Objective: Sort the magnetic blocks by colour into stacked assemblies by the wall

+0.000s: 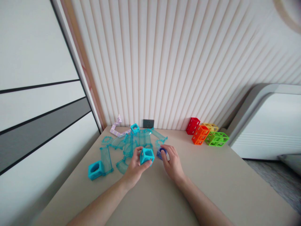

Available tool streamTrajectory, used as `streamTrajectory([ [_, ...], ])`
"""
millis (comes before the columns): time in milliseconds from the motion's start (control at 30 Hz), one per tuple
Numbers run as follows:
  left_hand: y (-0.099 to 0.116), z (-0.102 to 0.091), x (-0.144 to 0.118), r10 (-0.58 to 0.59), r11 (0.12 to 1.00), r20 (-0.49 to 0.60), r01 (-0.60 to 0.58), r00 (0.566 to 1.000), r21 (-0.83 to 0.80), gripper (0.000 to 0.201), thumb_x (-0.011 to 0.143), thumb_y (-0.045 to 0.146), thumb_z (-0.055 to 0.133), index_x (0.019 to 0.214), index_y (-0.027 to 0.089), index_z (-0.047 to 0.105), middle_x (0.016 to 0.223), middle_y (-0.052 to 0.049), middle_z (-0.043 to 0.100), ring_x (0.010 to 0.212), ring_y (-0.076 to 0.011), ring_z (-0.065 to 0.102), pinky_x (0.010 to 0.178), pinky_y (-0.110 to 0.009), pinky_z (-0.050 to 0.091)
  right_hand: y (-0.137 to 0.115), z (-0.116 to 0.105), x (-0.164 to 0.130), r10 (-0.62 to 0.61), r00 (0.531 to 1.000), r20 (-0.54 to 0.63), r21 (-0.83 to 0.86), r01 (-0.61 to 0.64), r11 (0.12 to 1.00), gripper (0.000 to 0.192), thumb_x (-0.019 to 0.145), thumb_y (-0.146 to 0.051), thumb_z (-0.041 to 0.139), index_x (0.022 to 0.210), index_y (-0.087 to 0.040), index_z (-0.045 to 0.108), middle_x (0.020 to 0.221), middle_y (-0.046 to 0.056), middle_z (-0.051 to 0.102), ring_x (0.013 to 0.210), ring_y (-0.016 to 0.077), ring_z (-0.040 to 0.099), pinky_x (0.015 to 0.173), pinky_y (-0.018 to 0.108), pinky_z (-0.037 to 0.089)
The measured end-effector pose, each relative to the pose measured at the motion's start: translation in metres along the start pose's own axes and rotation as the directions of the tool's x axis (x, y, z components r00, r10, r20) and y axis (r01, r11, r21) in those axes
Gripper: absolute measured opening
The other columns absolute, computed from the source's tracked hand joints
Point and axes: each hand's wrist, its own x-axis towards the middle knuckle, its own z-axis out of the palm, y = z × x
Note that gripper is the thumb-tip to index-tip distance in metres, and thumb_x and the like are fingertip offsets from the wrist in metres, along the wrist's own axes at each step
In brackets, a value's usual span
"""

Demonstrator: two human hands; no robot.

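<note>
In front of the black wall socket (148,123), the left hand (135,165) grips a hollow turquoise plastic cube (146,159), likely light, stiff, best pinched by opposite sides; the right hand (173,161) clasps a small blue plastic cube (159,154).

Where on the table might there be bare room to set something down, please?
The widest bare patch is right of the right hand, in front of the orange block and green frames. Another lies between the translucent teal pieces and the red block. Those pieces crowd the area behind the left hand.
</note>
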Motion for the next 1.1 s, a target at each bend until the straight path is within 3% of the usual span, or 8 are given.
streamTrajectory([
  [67,-0.001,0.000,-0.001,0.043,0.994,-0.022,-0.041,0.999,0.098,0.053,0.077,0.035,0.083,0.114,0.027,0.047,0.097,0.003,0.065,0.084,-0.0150,0.066,0.080,-0.029,0.052,-0.013,-0.001,-0.006,-0.071,0.996,0.059,0.097,0.065,0.993,0.024,0.101,-0.030,0.049,0.117,-0.025,0.065,0.111,0.011,0.070,0.107,0.0273,0.063,0.094,0.043,0.051],
  [167,-0.003,0.001,-0.002,0.152,0.950,-0.027,-0.138,0.988,0.282,0.047,0.079,0.033,0.080,0.114,0.026,0.050,0.107,-0.002,0.065,0.099,-0.0197,0.066,0.090,-0.033,0.051,-0.026,0.000,-0.015,-0.154,0.972,0.179,0.182,0.121,0.976,0.028,0.101,-0.029,0.050,0.126,-0.026,0.060,0.118,0.011,0.068,0.112,0.0264,0.063,0.097,0.041,0.051],
  [333,-0.010,0.002,-0.006,0.269,0.834,0.082,-0.274,0.960,0.479,0.044,0.082,0.023,0.074,0.120,0.024,0.050,0.126,-0.010,0.062,0.119,-0.0271,0.061,0.101,-0.042,0.049,-0.032,0.005,-0.021,-0.174,0.937,0.302,0.212,0.112,0.971,0.034,0.096,-0.038,0.060,0.127,-0.024,0.060,0.120,0.013,0.065,0.109,0.0274,0.063,0.095,0.039,0.053],
  [467,-0.017,0.000,-0.007,0.356,0.706,0.195,-0.400,0.914,0.585,0.047,0.086,0.017,0.067,0.127,0.025,0.046,0.132,-0.012,0.059,0.124,-0.0276,0.059,0.104,-0.047,0.049,-0.032,0.006,-0.020,-0.174,0.950,0.259,0.241,0.111,0.964,0.016,0.094,-0.034,0.062,0.105,-0.023,0.065,0.111,0.010,0.064,0.100,0.0245,0.063,0.088,0.035,0.054],
  [633,-0.017,-0.004,-0.004,0.419,0.493,0.388,-0.565,0.821,0.662,0.052,0.091,0.014,0.060,0.137,0.025,0.040,0.144,-0.014,0.051,0.136,-0.0271,0.050,0.112,-0.049,0.045,-0.028,0.007,-0.018,-0.169,0.973,0.157,0.318,0.112,0.941,0.011,0.096,-0.026,0.055,0.099,-0.022,0.064,0.114,0.011,0.062,0.103,0.0234,0.063,0.090,0.034,0.053],
  [833,0.011,-0.004,-0.014,0.458,0.215,0.484,-0.621,0.745,0.753,0.056,0.094,0.013,0.056,0.146,0.021,0.038,0.145,-0.016,0.050,0.140,-0.0271,0.046,0.114,-0.045,0.044,-0.021,0.006,-0.015,-0.185,0.980,0.073,0.306,0.154,0.940,0.016,0.098,-0.025,0.052,0.087,-0.021,0.063,0.104,0.009,0.062,0.098,0.0227,0.062,0.087,0.033,0.051],
  [967,0.053,-0.033,-0.033,0.542,0.044,0.472,-0.584,0.695,0.810,0.031,0.093,0.012,0.057,0.121,0.025,0.060,0.133,-0.009,0.059,0.130,-0.0259,0.054,0.111,-0.041,0.045,-0.019,0.003,-0.013,-0.198,0.977,0.076,0.280,0.169,0.945,0.014,0.097,-0.023,0.052,0.087,-0.021,0.062,0.105,0.009,0.062,0.099,0.0230,0.061,0.088,0.033,0.050],
  [1100,0.087,-0.091,-0.061,0.672,0.053,0.203,-0.319,0.712,0.946,0.016,0.094,0.023,0.056,0.110,0.023,0.062,0.125,-0.010,0.061,0.119,-0.0283,0.060,0.109,-0.047,0.045,-0.021,0.001,-0.014,-0.210,0.974,0.081,0.279,0.180,0.943,0.011,0.096,-0.022,0.053,0.088,-0.021,0.060,0.107,0.010,0.061,0.099,0.0225,0.061,0.089,0.033,0.050],
])
